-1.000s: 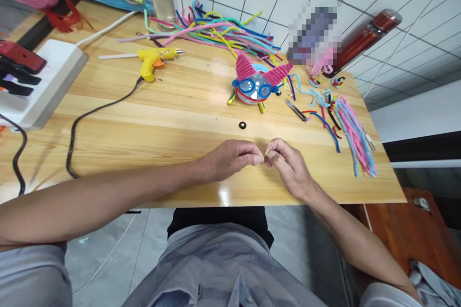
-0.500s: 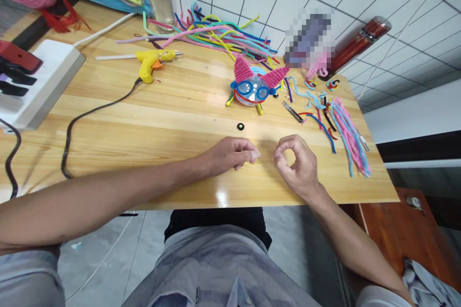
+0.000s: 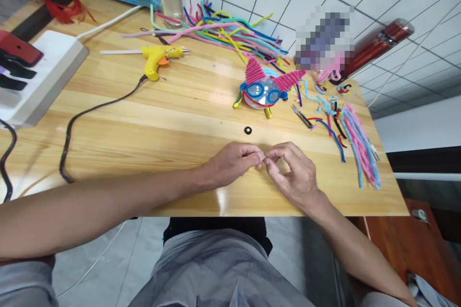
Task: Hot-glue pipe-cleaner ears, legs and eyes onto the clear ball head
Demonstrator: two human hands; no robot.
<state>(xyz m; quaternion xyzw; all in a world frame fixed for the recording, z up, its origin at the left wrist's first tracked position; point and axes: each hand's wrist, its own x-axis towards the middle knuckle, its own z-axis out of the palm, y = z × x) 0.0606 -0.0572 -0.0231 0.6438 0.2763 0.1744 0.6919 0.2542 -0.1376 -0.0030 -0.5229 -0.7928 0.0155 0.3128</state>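
Near the table's front edge, my left hand [image 3: 236, 163] is closed, thumb against forefinger, on something too small to make out. Its fingertips meet those of my right hand [image 3: 293, 172], which also pinches at a tiny thing between the two hands. A small black ring [image 3: 248, 130] lies on the wood just beyond my left hand. Further back sits a clear round figure [image 3: 262, 98] with pink pipe-cleaner ears [image 3: 255, 71], blue goggle-like rings and a red band. To its right lie small snips [image 3: 301, 116].
A yellow glue gun [image 3: 154, 61] lies at the back left, its cord running forward past a white power strip [image 3: 54, 72]. Pipe cleaners [image 3: 223, 33] are heaped along the wall; pink and blue ones [image 3: 356, 141] lie at the right. A red flask [image 3: 382, 48] stands behind.
My two hands have come together, so their fingertips now meet. The view has shifted a little, moving the table's objects slightly rightward in the picture.
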